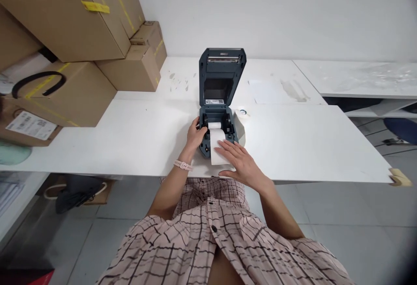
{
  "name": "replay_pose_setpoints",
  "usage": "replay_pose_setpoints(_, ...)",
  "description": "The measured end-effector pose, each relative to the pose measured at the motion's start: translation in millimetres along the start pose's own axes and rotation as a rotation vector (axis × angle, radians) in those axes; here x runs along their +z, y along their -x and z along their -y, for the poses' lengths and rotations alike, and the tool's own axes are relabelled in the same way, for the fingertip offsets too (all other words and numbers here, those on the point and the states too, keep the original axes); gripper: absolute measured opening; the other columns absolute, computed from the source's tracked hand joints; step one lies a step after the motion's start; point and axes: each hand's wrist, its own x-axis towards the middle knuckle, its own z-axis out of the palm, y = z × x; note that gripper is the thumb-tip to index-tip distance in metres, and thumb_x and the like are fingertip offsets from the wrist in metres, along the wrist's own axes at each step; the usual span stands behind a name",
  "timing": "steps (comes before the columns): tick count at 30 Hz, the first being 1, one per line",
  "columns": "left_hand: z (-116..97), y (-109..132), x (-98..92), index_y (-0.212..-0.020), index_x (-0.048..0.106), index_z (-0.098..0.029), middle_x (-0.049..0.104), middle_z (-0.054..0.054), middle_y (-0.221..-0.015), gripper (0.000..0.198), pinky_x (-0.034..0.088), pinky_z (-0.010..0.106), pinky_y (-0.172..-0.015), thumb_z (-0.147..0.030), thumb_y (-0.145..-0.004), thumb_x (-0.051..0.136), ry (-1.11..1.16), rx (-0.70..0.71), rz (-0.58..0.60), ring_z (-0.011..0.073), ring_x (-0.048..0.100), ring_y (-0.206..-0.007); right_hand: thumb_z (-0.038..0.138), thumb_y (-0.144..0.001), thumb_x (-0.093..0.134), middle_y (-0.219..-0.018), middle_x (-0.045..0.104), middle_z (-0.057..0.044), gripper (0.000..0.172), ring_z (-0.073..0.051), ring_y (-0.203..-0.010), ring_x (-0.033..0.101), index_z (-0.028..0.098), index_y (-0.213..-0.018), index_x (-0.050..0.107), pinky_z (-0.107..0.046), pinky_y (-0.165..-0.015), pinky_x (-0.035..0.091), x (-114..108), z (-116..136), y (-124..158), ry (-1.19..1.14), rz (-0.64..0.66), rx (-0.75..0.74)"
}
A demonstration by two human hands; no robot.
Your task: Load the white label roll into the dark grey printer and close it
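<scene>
Boxes stood at ten o'clock from the printer. The left hand, half-curled, clasped its nine o'clock edge. The printer sat open, paper trailing toward six. The right hand, spread nearly flat, touched the paper from four.

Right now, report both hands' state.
Left hand: partly curled at the left side of the printer; grip cannot be told.
Right hand: open, laid over the white paper strip.
</scene>
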Motion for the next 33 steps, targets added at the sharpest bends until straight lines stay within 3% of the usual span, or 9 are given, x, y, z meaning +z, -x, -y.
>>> replay_pose_setpoints(5, -3.5, 1.1, 0.0, -0.150, 0.050, -0.019, 0.060, 0.014, -0.151, 0.065, 0.055, 0.038, -0.105, -0.025, -0.087, 0.066, 0.121, -0.037, 0.048, 0.0265, 0.064, -0.129, 0.041, -0.104, 0.058, -0.165, 0.047, -0.011, 0.055, -0.032, -0.156, 0.041, 0.028, -0.156, 0.048, -0.063, -0.126, 0.039, 6.5, 1.4, -4.9, 0.009, -0.081, 0.055)
replay_pose_setpoints(10, -5.2, 2.2, -1.8, -0.148, 0.051, -0.019, 0.060, 0.016, -0.152, 0.073, 0.053, 0.043, -0.109, -0.034, -0.082, 0.077, 0.235, -0.063, 0.071, 0.0317, 0.061, -0.134, 0.037, -0.106, 0.055, -0.164, 0.049, -0.010, 0.051, -0.031, -0.156, 0.042, 0.030, -0.156, 0.048, -0.063, -0.124, 0.039, 9.0, 3.4, -4.6, -0.017, -0.106, 0.051)
replay_pose_setpoints(14, -6.2, 33.3, -3.7, -0.154, 0.046, -0.024, 0.053, 0.016, -0.159, 0.083, 0.047, 0.048, -0.116, -0.046, -0.081, 0.081, 0.229, -0.106, 0.066, 0.0352, 0.053, -0.143, 0.040, -0.104, 0.060, -0.165, 0.048, -0.010, 0.053, -0.032, -0.156, 0.041, 0.028, -0.154, 0.051, -0.065, -0.125, 0.039, -1.3, 2.8, 2.5, -0.079, -0.077, 0.020)
replay_pose_setpoints(17, -2.1, 71.5, -2.9, -0.161, 0.034, -0.027, 0.046, 0.015, -0.164, 0.102, 0.043, 0.049, -0.121, -0.051, -0.077, 0.085, 0.184, -0.115, 0.123, 0.0362, 0.046, -0.150, 0.049, -0.102, 0.060, -0.158, 0.057, -0.005, 0.054, -0.029, -0.148, 0.053, 0.035, -0.154, 0.051, -0.059, -0.121, 0.047, -33.4, -12.1, -6.0, -0.252, -0.108, -0.045)
replay_pose_setpoints(19, 2.1, 92.5, -1.4, -0.164, 0.027, -0.028, 0.045, 0.015, -0.165, 0.108, 0.042, 0.048, -0.121, -0.053, -0.077, 0.086, 0.223, -0.079, 0.153, 0.0355, 0.045, -0.151, 0.053, -0.104, 0.056, -0.159, 0.056, -0.004, 0.055, -0.026, -0.147, 0.054, 0.037, -0.156, 0.048, -0.055, -0.122, 0.047, -63.2, -35.0, -30.8, -0.322, -0.323, -0.020)
replay_pose_setpoints(22, 8.1, 107.4, 0.6, -0.166, 0.023, -0.029, 0.040, 0.014, -0.169, 0.111, 0.043, 0.046, -0.121, -0.054, -0.077, 0.085, 0.260, -0.074, 0.171, 0.0341, 0.043, -0.153, 0.070, -0.102, 0.045, -0.168, 0.043, -0.003, 0.067, -0.029, -0.158, 0.037, 0.038, -0.160, 0.039, -0.059, -0.129, 0.035, -104.0, -83.5, -98.5, -0.323, -0.662, 0.082)
replay_pose_setpoints(27, 16.6, 104.6, 0.3, -0.165, 0.024, -0.028, 0.041, 0.014, -0.168, 0.112, 0.039, 0.044, -0.124, -0.052, -0.076, 0.087, 0.279, -0.046, 0.158, 0.0321, 0.043, -0.153, 0.081, -0.100, 0.019, -0.170, 0.041, -0.001, 0.075, -0.025, -0.157, 0.040, 0.038, -0.159, 0.039, -0.052, -0.124, 0.042, -129.6, -133.6, -199.5, -0.619, -0.602, 0.245)
replay_pose_setpoints(30, 20.8, 102.7, -0.7, -0.166, 0.023, -0.027, 0.042, 0.015, -0.167, 0.112, 0.040, 0.045, -0.124, -0.051, -0.077, 0.086, 0.287, -0.044, 0.164, 0.0321, 0.045, -0.151, 0.079, -0.102, 0.014, -0.168, 0.043, -0.003, 0.078, -0.025, -0.156, 0.041, 0.032, -0.158, 0.043, -0.049, -0.125, 0.040, -119.5, -117.9, -191.8, -0.637, -0.613, 0.219)
replay_pose_setpoints(33, 23.7, 103.1, -0.9, -0.166, 0.023, -0.027, 0.042, 0.015, -0.167, 0.111, 0.039, 0.047, -0.125, -0.050, -0.078, 0.086, 0.256, -0.045, 0.151, 0.0325, 0.044, -0.152, 0.073, -0.105, 0.010, -0.157, 0.056, -0.002, 0.073, -0.027, -0.150, 0.049, 0.035, -0.152, 0.051, -0.053, -0.124, 0.041, -96.2, -80.3, -141.5, -0.552, -0.711, 0.174)
